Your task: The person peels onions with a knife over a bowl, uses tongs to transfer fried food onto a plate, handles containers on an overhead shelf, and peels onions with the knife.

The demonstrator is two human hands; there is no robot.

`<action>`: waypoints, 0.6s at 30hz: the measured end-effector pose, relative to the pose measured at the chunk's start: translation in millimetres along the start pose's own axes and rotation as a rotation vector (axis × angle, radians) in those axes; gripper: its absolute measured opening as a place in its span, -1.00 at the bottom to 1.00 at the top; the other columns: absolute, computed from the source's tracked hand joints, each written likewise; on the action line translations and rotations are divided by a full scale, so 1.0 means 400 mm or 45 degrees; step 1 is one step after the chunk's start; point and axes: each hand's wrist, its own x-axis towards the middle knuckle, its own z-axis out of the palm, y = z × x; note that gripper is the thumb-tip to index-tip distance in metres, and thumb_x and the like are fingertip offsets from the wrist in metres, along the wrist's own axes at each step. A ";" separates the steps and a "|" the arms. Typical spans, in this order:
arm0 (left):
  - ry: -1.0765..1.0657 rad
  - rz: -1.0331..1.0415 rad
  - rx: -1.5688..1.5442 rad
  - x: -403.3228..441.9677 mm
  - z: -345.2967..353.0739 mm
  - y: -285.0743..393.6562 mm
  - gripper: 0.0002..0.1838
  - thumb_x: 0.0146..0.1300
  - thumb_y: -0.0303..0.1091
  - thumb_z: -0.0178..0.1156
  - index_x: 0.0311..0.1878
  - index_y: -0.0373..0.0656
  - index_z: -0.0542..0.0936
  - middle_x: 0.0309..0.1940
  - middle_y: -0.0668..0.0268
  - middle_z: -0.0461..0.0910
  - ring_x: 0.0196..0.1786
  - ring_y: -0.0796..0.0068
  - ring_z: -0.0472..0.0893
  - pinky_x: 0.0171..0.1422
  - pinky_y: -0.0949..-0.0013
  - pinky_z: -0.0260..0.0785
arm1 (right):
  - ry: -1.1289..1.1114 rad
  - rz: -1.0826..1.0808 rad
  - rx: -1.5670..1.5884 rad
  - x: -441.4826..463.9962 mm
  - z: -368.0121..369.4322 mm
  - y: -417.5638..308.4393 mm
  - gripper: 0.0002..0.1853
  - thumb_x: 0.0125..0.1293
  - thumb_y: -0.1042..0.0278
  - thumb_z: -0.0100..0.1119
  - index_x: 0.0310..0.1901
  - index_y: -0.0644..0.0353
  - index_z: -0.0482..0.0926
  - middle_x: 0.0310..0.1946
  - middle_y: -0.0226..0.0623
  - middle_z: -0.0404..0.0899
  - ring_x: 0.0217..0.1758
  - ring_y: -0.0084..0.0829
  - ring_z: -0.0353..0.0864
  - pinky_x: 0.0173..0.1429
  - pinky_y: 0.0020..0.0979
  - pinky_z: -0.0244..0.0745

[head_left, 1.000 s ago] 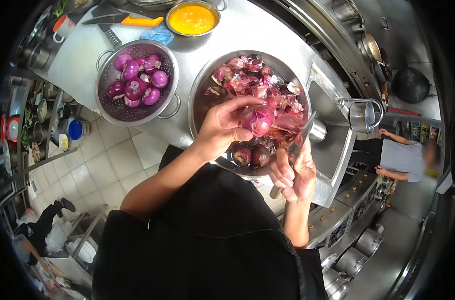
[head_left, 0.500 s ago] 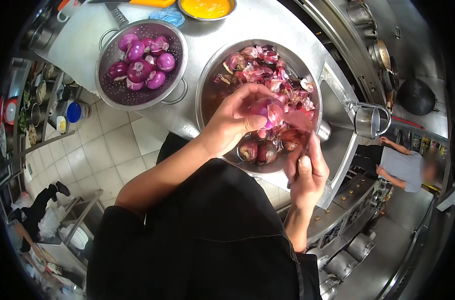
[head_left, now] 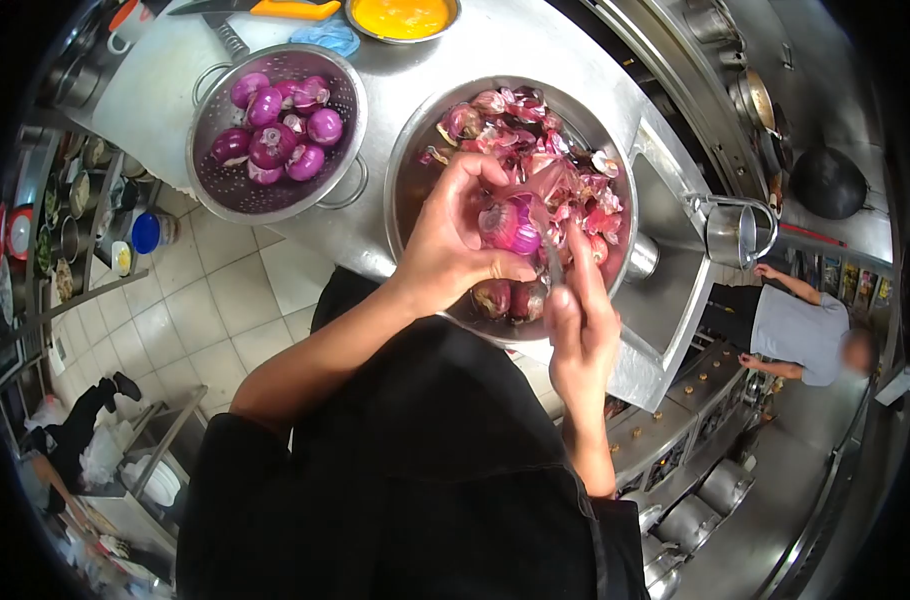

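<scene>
My left hand (head_left: 443, 250) is closed round a red onion (head_left: 515, 225), partly peeled, with shiny purple flesh showing and loose skin at its top. My right hand (head_left: 585, 335) grips a small knife (head_left: 554, 262); its narrow blade is close beside the onion and its handle is hidden in my fingers. Both hands are over a large steel bowl (head_left: 399, 160) with water and many onion skins (head_left: 575, 185). Unpeeled onions (head_left: 492, 297) sit at the bowl's near side. To the left, a steel colander (head_left: 205, 185) holds several peeled red onions (head_left: 272, 146).
Behind the colander lie a white cutting board (head_left: 145, 110), an orange-handled knife (head_left: 295, 10) and a blue cloth (head_left: 325, 40). A bowl of yellow liquid (head_left: 400, 15) stands at the back. Right are a sink (head_left: 665, 300), a steel pot (head_left: 730, 235) and another person (head_left: 800, 335).
My right hand has moved left and up, bringing the knife close to the onion. The onion has shifted slightly left and turned in my left hand. The view has shifted slightly.
</scene>
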 end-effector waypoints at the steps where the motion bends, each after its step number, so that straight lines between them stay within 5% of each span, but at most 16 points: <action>1: -0.002 -0.012 0.022 -0.001 0.002 0.003 -0.18 -0.27 -0.52 0.59 0.07 -0.12 0.27 0.00 0.36 0.31 0.10 0.56 0.40 0.21 0.40 0.34 | 0.073 0.016 0.035 0.001 0.001 0.029 -0.50 0.39 0.46 -0.04 0.35 0.26 0.28 -0.20 -0.35 0.36 -0.18 -0.52 0.24 -0.10 -0.53 0.15; 4: -0.007 -0.009 0.077 -0.004 0.014 0.012 -0.19 -0.26 -0.51 0.59 0.06 -0.12 0.27 -0.02 0.36 0.30 0.09 0.56 0.40 0.21 0.40 0.34 | 0.170 0.010 0.120 0.018 -0.012 0.058 -0.50 0.43 0.37 -0.04 0.38 0.21 0.26 -0.49 -0.59 0.34 -0.53 -0.75 0.17 -0.43 -0.68 0.11; 8: -0.013 0.060 0.201 0.016 0.007 0.017 -0.19 -0.28 -0.47 0.61 0.04 -0.13 0.28 -0.02 0.38 0.28 0.07 0.55 0.39 0.22 0.40 0.30 | -0.025 -0.152 0.039 0.011 -0.022 0.001 -0.54 0.39 0.45 -0.02 0.31 0.30 0.32 0.14 -0.13 0.51 0.05 -0.39 0.41 0.14 -0.44 0.28; 11: 0.012 0.034 0.188 0.015 0.018 0.009 -0.12 -0.34 -0.31 0.65 0.07 -0.12 0.29 0.00 0.35 0.31 0.13 0.46 0.35 0.28 0.36 0.18 | -0.045 -0.108 0.113 0.027 -0.023 -0.024 -0.57 0.34 0.62 -0.04 0.25 0.30 0.40 0.18 -0.01 0.49 0.29 -0.16 0.45 0.34 -0.31 0.28; 13: 0.036 0.059 0.199 0.015 0.017 0.009 -0.12 -0.32 -0.31 0.65 0.08 -0.13 0.29 -0.01 0.35 0.31 0.13 0.46 0.35 0.28 0.36 0.18 | -0.056 -0.339 0.002 0.037 -0.021 -0.015 -0.55 0.30 0.68 -0.04 0.23 0.26 0.44 0.12 -0.03 0.53 0.14 -0.18 0.58 0.22 -0.33 0.40; 14: 0.000 0.117 0.230 0.018 0.017 0.011 -0.19 -0.26 -0.46 0.60 0.05 -0.14 0.28 -0.04 0.35 0.27 0.09 0.52 0.39 0.22 0.37 0.30 | -0.071 -0.277 0.004 0.038 -0.022 -0.024 -0.52 0.25 0.75 -0.04 0.22 0.24 0.46 0.09 -0.03 0.56 -0.06 -0.23 0.64 0.08 -0.35 0.47; 18: 0.009 0.053 0.230 0.018 0.009 0.015 -0.21 -0.23 -0.49 0.59 0.05 -0.13 0.27 -0.04 0.35 0.28 0.08 0.52 0.39 0.20 0.37 0.32 | 0.050 -0.477 -0.130 0.050 -0.007 0.023 -0.56 0.32 0.64 -0.02 0.24 0.21 0.46 -0.19 -0.19 0.66 -0.37 -0.45 0.55 -0.19 -0.47 0.47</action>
